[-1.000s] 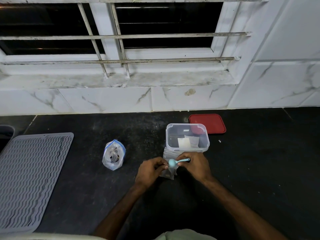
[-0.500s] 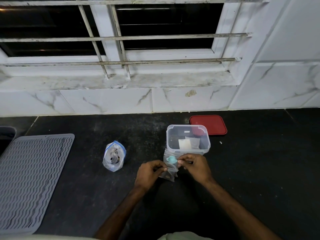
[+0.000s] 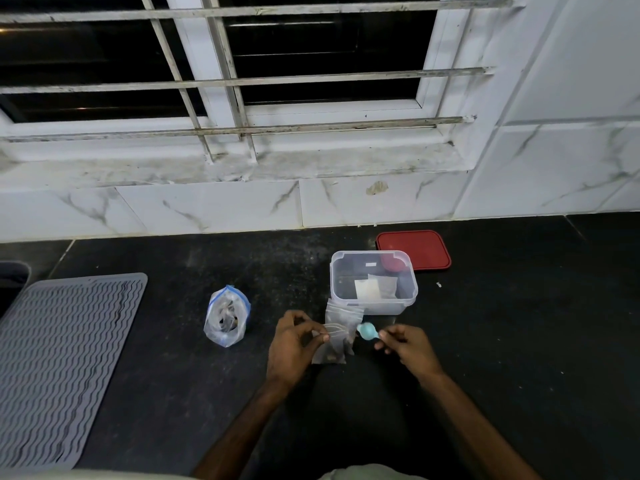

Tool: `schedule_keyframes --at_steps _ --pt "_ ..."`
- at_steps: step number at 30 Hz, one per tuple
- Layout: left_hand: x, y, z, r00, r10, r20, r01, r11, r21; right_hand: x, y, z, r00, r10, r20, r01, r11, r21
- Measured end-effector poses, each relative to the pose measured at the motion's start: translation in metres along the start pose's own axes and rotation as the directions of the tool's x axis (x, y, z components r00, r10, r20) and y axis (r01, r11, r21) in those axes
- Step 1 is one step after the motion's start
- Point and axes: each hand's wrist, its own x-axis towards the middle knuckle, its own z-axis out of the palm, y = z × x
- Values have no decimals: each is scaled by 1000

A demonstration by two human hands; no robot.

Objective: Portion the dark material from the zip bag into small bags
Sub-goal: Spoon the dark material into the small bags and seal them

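My left hand [image 3: 292, 342] pinches the open top of a small clear bag [image 3: 335, 341] that stands on the black counter with dark material at its bottom. Just to the bag's right, my right hand [image 3: 405, 344] holds a light blue spoon [image 3: 366, 331] by its handle, the bowl beside the bag's mouth. The blue-rimmed zip bag [image 3: 227, 317] with dark material stands open to the left, apart from both hands.
A clear plastic box [image 3: 374, 282] with small packets inside sits just behind the small bag. Its red lid [image 3: 414, 249] lies behind it near the wall. A grey ridged mat [image 3: 62, 358] covers the counter's left side.
The spoon was over the small bag's mouth; my right hand has drawn it out to the right. My left hand still holds the bag's top.
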Motion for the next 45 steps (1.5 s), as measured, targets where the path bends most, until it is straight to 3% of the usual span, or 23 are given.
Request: schedule_keyframes --at_steps 3,6,12,14,17,19,23,27,34,40,45 --pt "1 3 -1 1000 -23 5 24 993 -118 5 26 -11 997 -6 -79 -17 956 -293" --pt "1 8 -3 997 -60 45 66 986 -150 11 32 -14 984 -74 -159 -1 905 -426" --pt "-3 16 -6 995 -91 -30 81 968 -239 7 18 -9 949 -224 -222 21 748 -663" --pt "-3 20 -9 996 -81 -27 71 964 -257 -4 1 0 912 -349 -216 138 756 -640" --pt "-2 24 -11 996 -72 -45 58 964 -261 -17 -24 21 857 -509 -78 437 799 -413" --pt "0 28 -12 998 -47 -51 33 969 -245 -20 -40 35 846 -532 20 517 812 -271" --pt "2 34 -16 999 32 -37 -39 973 -227 -17 -57 46 871 -473 135 490 858 -154" --pt "3 34 -18 999 -32 -14 25 933 -358 -11 -60 48 876 -479 61 478 845 -238" --pt "-1 30 -19 1000 -26 -13 20 935 -354 -7 -65 49 883 -469 -7 434 823 -367" --pt "2 30 -20 999 5 -38 -17 949 -315 -5 -74 44 899 -402 174 437 853 -286" --pt "3 29 -21 1000 18 -4 -18 965 -260 -5 -70 42 865 -469 177 501 802 -325"
